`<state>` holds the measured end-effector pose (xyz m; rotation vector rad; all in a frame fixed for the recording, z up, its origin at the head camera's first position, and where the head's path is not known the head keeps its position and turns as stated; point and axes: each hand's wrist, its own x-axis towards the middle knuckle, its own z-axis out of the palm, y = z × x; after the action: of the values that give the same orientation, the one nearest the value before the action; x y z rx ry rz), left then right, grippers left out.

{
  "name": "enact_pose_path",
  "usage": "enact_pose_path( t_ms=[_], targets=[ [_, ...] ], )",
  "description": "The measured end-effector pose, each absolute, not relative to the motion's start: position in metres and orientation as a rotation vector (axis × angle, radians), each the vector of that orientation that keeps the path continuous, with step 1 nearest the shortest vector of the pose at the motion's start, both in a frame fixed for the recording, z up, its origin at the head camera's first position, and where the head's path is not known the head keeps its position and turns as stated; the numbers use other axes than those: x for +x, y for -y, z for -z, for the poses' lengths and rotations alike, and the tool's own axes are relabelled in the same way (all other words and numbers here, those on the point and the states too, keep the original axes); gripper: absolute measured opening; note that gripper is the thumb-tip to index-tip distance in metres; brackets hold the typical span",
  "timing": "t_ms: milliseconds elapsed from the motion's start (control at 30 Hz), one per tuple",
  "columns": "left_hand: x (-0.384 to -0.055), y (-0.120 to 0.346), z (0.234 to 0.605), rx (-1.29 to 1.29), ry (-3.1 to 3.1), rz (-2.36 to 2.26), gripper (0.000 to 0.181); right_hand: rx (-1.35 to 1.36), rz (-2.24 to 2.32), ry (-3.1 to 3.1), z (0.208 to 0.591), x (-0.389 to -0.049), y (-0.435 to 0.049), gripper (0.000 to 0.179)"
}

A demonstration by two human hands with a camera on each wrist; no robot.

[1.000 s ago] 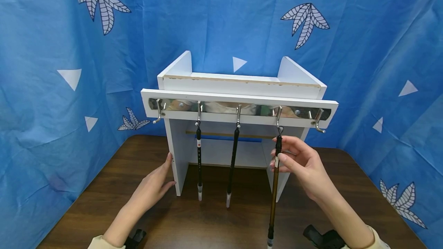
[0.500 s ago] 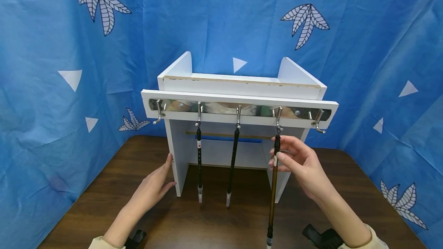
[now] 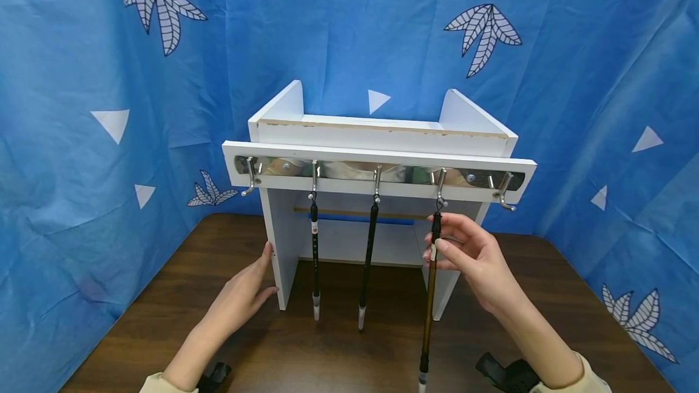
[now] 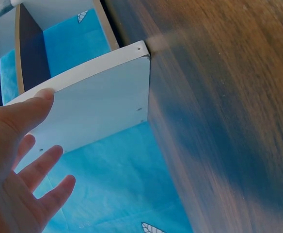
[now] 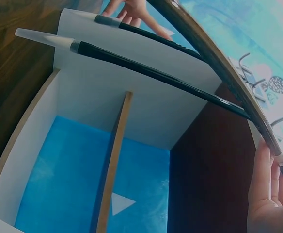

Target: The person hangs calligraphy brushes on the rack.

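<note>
My right hand (image 3: 480, 262) pinches a brown-handled writing brush (image 3: 429, 302) near its top, between thumb and fingers. Its cord loop is at the fourth hook (image 3: 441, 185), and a clear cap covers its tip. Two dark-handled brushes hang by loops from the second and third hooks: one brush (image 3: 315, 259) at left, another brush (image 3: 368, 253) in the middle. My left hand (image 3: 240, 296) touches the white shelf's left side panel (image 3: 278, 247) with extended fingers. In the left wrist view its thumb lies on the panel's front edge.
The white shelf unit stands on a dark wooden table (image 3: 327, 362). A white board (image 3: 377, 153) with a metal hook strip crosses its front. The leftmost hook (image 3: 250, 176) and rightmost hook (image 3: 503, 190) bear nothing. A blue patterned cloth (image 3: 349, 29) hangs behind.
My right hand and the brown brush have shifted slightly to the left, the brush's lower end too. My left hand stays in place.
</note>
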<state>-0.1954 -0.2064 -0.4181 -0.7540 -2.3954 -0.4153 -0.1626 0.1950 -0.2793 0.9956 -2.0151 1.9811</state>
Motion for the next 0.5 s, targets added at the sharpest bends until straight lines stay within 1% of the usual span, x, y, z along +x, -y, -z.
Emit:
enact_pose_path(
  t_ms=[500],
  targets=[
    [-0.1954, 0.206, 0.4175, -0.75, 2.402, 0.428, 0.118, 0.966, -1.991, 2.019, 0.2813, -0.1671, -0.1943, 0.032]
  ],
)
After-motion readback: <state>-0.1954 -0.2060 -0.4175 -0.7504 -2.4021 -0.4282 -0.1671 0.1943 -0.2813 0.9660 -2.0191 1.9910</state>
